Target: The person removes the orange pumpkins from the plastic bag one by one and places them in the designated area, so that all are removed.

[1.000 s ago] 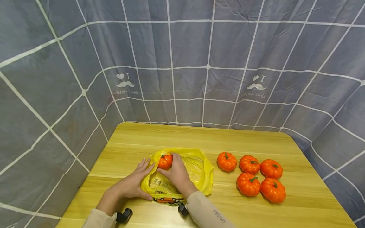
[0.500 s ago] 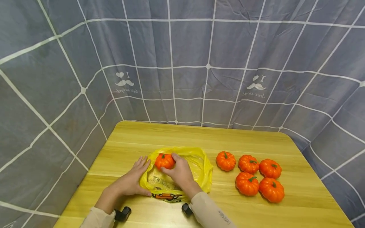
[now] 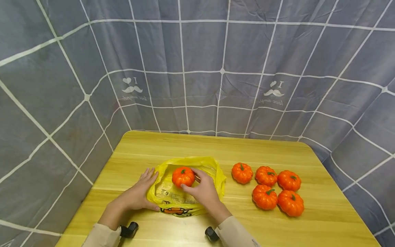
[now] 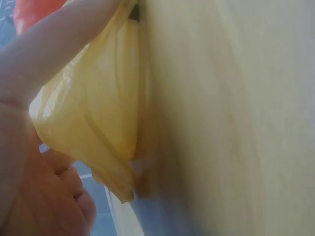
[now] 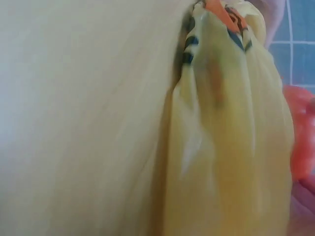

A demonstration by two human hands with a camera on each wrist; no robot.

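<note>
A yellow plastic bag [image 3: 199,160] with dark and orange print lies with its mouth spread wide. My right hand [image 3: 206,188] grips a small orange pumpkin [image 3: 182,177] with a green stem, thumb on the near side and fingers behind, within the bag's mouth. Against the bag's left side rests my left hand [image 3: 137,193], its fingers extended and its thumb along the near edge. In the left wrist view that thumb crosses the yellow bag [image 4: 103,103]. The right wrist view shows the bag's outer wall [image 5: 226,147] and part of the pumpkin [image 5: 299,128].
Several more orange pumpkins [image 3: 264,197] stand close together right of the bag on the wooden table [image 3: 216,144]. A grey curtain [image 3: 200,89] with white grid lines hangs behind the table and along its left and right sides.
My right hand has moved the pumpkin from the bag's left edge rightward, toward the middle of its mouth. The left hand stays against the bag. The other pumpkins remain in place.
</note>
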